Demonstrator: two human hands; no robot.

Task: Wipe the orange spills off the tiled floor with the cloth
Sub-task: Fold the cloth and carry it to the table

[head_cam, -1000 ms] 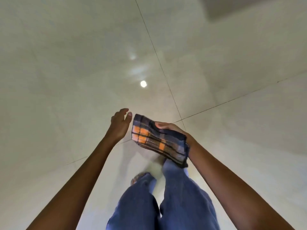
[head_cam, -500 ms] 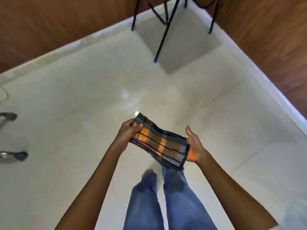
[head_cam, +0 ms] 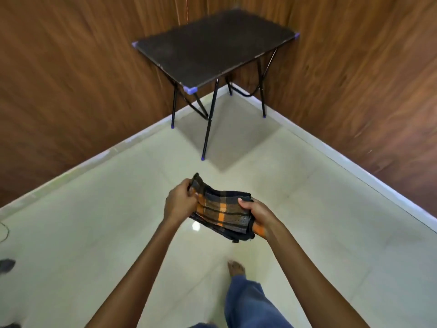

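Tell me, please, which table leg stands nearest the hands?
The slanted front leg, its blue foot farthest out on the tiles; the other legs stand back beside the walls.

**Wood-panelled corner, pale floor**

Brown wood-grain walls point(head_cam: 71, 79) meet at twelve o'clock, and a dark folding table point(head_cam: 212, 50) stands right in that corner. Below lies a glossy pale tiled floor point(head_cam: 94, 221) edged by white skirting point(head_cam: 354, 166), with a bright light glint point(head_cam: 196, 226) towards six.

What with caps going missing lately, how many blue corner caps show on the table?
3. On the table: left cap, near cap, right cap. The far corner is blurred, so a fourth may be hidden.
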